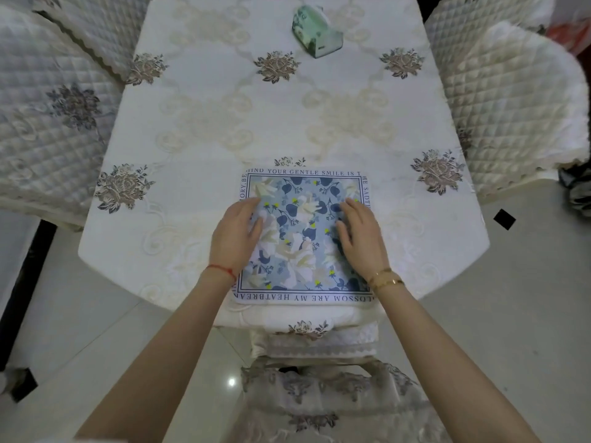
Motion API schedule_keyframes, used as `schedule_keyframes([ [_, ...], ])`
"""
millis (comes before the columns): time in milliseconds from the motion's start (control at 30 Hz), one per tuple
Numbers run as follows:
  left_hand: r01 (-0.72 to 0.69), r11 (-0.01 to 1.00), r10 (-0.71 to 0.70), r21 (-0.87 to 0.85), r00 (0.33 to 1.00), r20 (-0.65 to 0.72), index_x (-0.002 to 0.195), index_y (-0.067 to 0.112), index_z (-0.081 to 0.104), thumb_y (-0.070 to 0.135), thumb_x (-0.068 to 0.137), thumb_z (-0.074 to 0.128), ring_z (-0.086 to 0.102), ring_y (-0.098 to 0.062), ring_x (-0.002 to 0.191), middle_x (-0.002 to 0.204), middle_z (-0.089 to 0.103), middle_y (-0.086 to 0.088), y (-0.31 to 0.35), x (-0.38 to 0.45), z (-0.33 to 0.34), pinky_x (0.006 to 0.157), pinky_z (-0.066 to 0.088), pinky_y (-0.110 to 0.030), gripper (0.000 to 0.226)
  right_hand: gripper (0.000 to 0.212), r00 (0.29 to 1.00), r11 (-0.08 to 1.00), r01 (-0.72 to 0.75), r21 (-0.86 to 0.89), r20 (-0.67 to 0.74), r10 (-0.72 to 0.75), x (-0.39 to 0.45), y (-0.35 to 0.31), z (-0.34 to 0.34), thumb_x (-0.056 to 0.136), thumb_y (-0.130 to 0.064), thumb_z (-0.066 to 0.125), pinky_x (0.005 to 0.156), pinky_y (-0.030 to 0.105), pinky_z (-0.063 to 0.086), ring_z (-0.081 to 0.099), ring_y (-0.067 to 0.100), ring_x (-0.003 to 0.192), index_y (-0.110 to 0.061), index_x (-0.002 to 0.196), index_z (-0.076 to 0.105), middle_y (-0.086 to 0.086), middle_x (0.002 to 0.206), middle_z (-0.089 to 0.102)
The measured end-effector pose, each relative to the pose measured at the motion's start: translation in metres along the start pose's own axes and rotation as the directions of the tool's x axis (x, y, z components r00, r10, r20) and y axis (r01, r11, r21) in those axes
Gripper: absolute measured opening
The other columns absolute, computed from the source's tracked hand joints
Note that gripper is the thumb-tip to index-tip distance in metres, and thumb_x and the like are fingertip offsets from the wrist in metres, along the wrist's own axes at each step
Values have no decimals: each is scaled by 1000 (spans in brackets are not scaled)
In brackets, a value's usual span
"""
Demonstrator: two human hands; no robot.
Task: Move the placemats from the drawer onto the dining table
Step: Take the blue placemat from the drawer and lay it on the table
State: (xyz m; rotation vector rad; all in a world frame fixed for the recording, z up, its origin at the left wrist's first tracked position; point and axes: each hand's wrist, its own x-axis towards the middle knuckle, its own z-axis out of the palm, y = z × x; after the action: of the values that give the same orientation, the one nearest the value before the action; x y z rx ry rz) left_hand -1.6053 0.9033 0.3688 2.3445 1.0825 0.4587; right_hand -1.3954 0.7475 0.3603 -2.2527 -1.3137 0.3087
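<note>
A square placemat [303, 219] with blue and white flowers and a printed text border lies flat on the dining table [287, 123], at its near edge. My left hand [236, 235] rests palm down on the mat's left side, fingers spread. On the mat's right side my right hand [359, 235] lies flat in the same way. Neither hand grips anything. The drawer is out of view.
The table wears a cream embroidered cloth. A green tissue pack [315, 30] sits at its far middle. Quilted chairs stand at the left [54, 123] and the right [511, 100]. Another covered chair [319, 394] is tucked under the near edge, between my arms.
</note>
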Motion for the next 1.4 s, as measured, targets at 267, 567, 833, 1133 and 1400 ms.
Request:
schedule_keyframes([
  [267, -204, 972, 179, 114, 964, 198, 146, 9, 33, 25, 101, 40, 22, -25, 145, 154, 31, -10, 8, 89, 45, 120, 15, -34, 49, 51, 954, 971, 211, -114, 240, -179, 96, -25, 45, 102, -29, 36, 119, 44, 10, 14, 26, 146, -9, 147, 28, 7, 156, 24],
  [567, -134, 970, 104, 202, 983, 153, 151, 11, 21, 40, 101, 33, 14, -19, 147, 158, 20, -5, -26, 76, 42, 121, 9, -34, 58, 60, 964, 961, 189, -202, 222, -143, 89, 19, 33, 101, -45, 28, 120, 34, 4, 9, 15, 147, -15, 151, 16, 1, 159, 16],
  [833, 4, 978, -27, 207, 994, 109, 148, 4, 26, 37, 98, 44, 19, -27, 145, 156, 25, -12, -34, 59, 21, 120, 14, -35, 62, 61, 993, 968, -32, -248, 101, 59, 54, 58, -12, 100, -42, 28, 120, 34, 3, 11, 20, 146, -9, 150, 18, 7, 158, 18],
  [1133, -203, 960, 153, 194, 957, 245, 150, 7, 20, 35, 100, 39, 8, -22, 148, 159, 18, -9, -1, -2, 33, 121, 13, -36, 61, 60, 978, 985, 74, -153, 203, -42, 7, 10, 21, 101, -37, 33, 121, 35, 3, 0, 16, 147, -13, 152, 11, 3, 160, 9],
  [1400, -61, 966, 10, 250, 980, 197, 150, 5, 19, 39, 100, 34, 14, -22, 147, 159, 18, -10, -22, -22, 23, 121, 13, -35, 63, 60, 983, 969, 12, -246, 178, 34, -17, 47, -8, 101, -41, 30, 119, 31, -1, 7, 17, 147, -12, 151, 14, 4, 159, 12],
])
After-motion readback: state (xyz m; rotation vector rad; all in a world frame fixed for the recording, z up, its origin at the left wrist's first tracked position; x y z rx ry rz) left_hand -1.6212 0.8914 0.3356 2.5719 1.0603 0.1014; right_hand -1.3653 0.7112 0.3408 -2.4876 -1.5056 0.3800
